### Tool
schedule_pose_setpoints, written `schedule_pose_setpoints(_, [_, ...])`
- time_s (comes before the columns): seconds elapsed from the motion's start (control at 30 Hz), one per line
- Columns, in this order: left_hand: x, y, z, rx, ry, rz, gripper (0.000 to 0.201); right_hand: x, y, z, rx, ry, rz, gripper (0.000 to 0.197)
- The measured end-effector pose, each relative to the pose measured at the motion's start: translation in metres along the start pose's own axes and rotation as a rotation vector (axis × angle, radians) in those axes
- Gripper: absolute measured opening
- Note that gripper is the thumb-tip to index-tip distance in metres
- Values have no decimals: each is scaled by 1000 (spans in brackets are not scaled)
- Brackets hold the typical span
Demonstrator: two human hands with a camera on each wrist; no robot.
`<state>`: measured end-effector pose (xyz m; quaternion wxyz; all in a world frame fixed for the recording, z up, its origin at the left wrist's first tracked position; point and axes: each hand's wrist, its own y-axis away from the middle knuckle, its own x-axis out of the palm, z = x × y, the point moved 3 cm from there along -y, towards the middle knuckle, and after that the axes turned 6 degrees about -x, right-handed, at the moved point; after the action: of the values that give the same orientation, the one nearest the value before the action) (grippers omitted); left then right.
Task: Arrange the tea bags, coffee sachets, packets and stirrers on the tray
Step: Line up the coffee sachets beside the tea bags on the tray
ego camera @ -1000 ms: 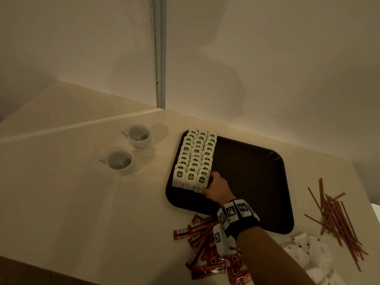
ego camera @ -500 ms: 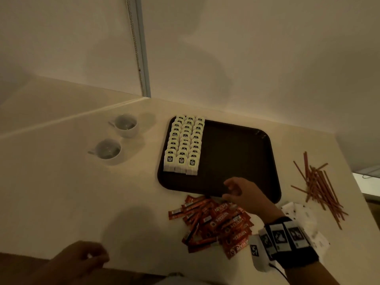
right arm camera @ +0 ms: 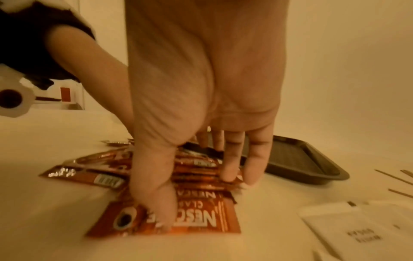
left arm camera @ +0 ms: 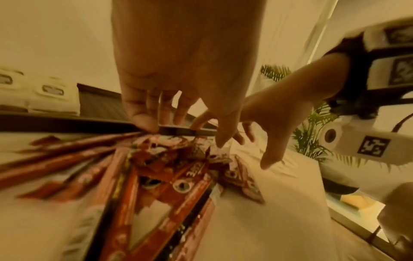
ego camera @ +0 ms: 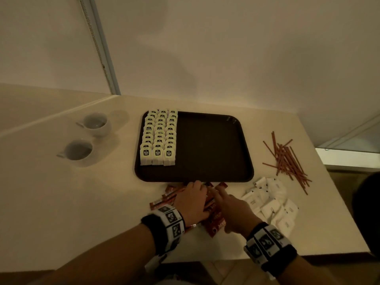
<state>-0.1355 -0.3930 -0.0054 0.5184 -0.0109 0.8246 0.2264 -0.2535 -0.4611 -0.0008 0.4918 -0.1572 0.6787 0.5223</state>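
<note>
A dark brown tray point(ego camera: 216, 151) holds three neat rows of white tea bags point(ego camera: 158, 138) along its left side. Red coffee sachets point(ego camera: 213, 225) lie in a loose pile on the counter just before the tray's near edge. Both hands are down on this pile. My left hand point(ego camera: 193, 194) has straight fingers point(left arm camera: 143, 116) touching the sachets point(left arm camera: 125, 176) by the tray rim point(left arm camera: 67, 123). My right hand point(ego camera: 226, 200) presses its thumb point(right arm camera: 156, 194) and straight fingers on the sachets point(right arm camera: 201, 220). Neither hand has a sachet lifted.
White packets point(ego camera: 271, 202) lie heaped right of the sachets. Brown stirrers point(ego camera: 287, 161) are scattered further right, near the counter's edge. Two white cups point(ego camera: 96, 123) point(ego camera: 78, 150) stand left of the tray. A wall runs behind the counter.
My right hand has left the tea bags and come back to the sachet pile. My left hand has risen from the counter's near edge and joined it there.
</note>
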Motion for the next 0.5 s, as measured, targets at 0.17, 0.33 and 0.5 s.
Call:
schedule_pose_setpoints(0.17, [18,-16,3,-99,-121,46,61,8,-9,1,-31,-101,-77,105])
schedule_pose_setpoints(0.33, [16,-18,3,-89,-158,34,50,16,-19,3,-30,-209,-155,84])
schedule_pose_setpoints(0.5, [11,-16,0,-72,-160,13,52,13,-22,2,-57,-216,-216,54])
